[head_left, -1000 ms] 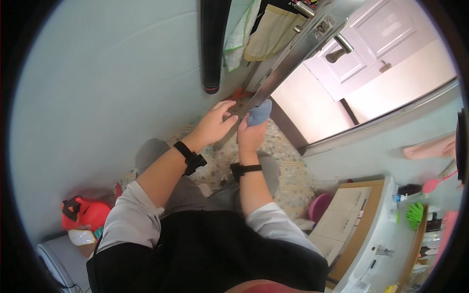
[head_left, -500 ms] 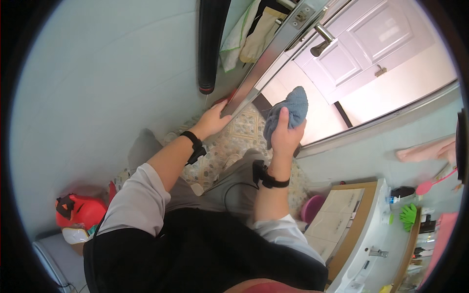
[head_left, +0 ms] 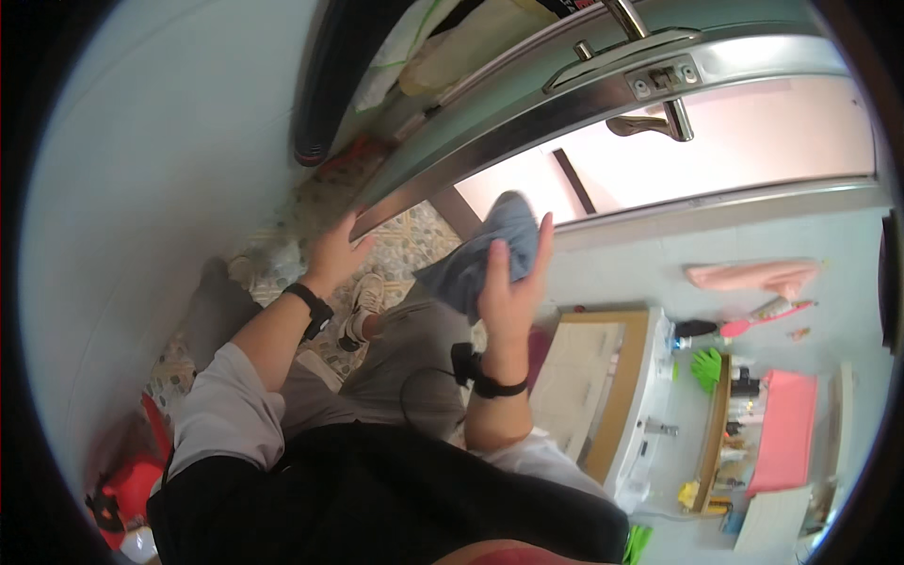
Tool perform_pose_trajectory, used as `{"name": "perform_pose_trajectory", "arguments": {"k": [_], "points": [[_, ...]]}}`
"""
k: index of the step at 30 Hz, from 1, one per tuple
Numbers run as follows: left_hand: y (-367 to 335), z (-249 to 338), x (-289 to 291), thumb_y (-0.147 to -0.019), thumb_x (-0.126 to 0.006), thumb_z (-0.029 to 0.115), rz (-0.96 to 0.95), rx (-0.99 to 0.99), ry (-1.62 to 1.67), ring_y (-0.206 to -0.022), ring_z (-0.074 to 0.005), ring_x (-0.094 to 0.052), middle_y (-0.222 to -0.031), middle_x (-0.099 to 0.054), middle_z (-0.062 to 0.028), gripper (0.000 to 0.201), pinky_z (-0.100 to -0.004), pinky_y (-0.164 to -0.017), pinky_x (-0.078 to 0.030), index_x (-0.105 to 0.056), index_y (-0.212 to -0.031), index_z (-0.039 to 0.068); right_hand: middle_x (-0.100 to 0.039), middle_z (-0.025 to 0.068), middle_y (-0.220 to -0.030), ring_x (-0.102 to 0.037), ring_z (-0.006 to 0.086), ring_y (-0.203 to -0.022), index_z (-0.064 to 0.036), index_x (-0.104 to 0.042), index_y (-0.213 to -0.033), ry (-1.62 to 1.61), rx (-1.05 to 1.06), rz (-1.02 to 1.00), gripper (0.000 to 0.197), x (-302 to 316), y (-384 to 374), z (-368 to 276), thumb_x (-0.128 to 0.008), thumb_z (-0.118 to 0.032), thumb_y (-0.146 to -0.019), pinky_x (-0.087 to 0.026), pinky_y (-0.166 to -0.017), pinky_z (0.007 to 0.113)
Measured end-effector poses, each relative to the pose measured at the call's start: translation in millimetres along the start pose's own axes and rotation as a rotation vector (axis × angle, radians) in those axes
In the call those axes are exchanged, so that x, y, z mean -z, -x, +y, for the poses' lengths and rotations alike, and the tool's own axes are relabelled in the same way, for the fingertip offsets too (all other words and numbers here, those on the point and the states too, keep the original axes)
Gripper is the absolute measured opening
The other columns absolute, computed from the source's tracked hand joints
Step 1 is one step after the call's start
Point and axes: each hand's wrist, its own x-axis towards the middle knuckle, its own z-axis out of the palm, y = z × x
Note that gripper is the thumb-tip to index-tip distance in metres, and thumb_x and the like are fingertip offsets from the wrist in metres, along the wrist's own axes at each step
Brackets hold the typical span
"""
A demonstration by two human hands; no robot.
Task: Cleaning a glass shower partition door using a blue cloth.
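Observation:
A glass door with a metal frame (head_left: pixel 447 168) stands ajar, running from the middle of the view to the upper right. My left hand (head_left: pixel 331 259) grips the near end of that frame, thumb apart on one side and the other fingers partly hidden by the edge. In my right hand (head_left: pixel 511 301) is a folded blue-grey cloth (head_left: pixel 476 259), pinned by the thumb, with one finger stretched out past it. The cloth is held in the air close to the door frame, apart from it. Lever handles (head_left: pixel 676 122) sit on both faces of the door.
Beyond the sill (head_left: pixel 716 200) lies a bright room. At right are a washbasin (head_left: pixel 626 424) on a cabinet (head_left: pixel 579 377), a shelf (head_left: pixel 713 433) of bottles, green gloves (head_left: pixel 705 369) and pink towels (head_left: pixel 786 419). A long black tube-like object (head_left: pixel 325 104) hangs upper left; a red container (head_left: pixel 137 490) stands lower left.
The door has swung, now lying more crosswise in view, and my view has turned to the right. My left hand stays on its edge. The cloth in my right hand has tilted over.

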Motion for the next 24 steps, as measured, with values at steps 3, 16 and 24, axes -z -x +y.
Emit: {"name": "perform_pose_trajectory", "arguments": {"k": [3,16,24], "points": [[-6.3,25.5,1.5,-0.086,-0.073,0.029,0.002,0.002,-0.06,-0.114,-0.0391,-0.062,-0.125,-0.066,-0.0175,0.059,-0.0452,-0.093,-0.052,-0.056,-0.139,0.01,-0.057,0.0226,-0.136,-0.06,0.0284,-0.118,0.0077,-0.039,-0.149,-0.002,0.237,0.234,0.064,13.2,-35.2,-18.1,-0.067,-0.015,-0.097,-0.046,-0.103,0.037],[-12.3,5.5,-20.4,-0.088,-0.074,0.031,-0.333,-0.211,0.016,-0.117,-0.0351,-0.063,-0.137,-0.059,-0.0135,0.066,-0.0439,-0.095,-0.053,-0.051,-0.146,0.01,-0.059,0.018,-0.121,-0.057,0.0288,-0.111,0.0023,-0.045,-0.147,0.413,0.328,0.551,0.065,6.3,-71.6,-59.2,-0.076,-0.01,-0.09,-0.045,-0.098,0.038],[6.0,2.1,-28.0,-0.087,-0.072,0.025,-0.517,-0.107,-0.046,-0.115,-0.0392,-0.062,-0.133,-0.06,-0.0159,0.052,-0.0455,-0.093,-0.052,-0.058,-0.134,0.007,-0.054,0.0229,-0.128,-0.057,0.0344,-0.115,-0.0011,-0.035,-0.154,0.337,0.153,0.58,0.076,19.1,-62.1,-22.9,-0.075,-0.015,-0.091,-0.044,-0.101,0.041]]}}
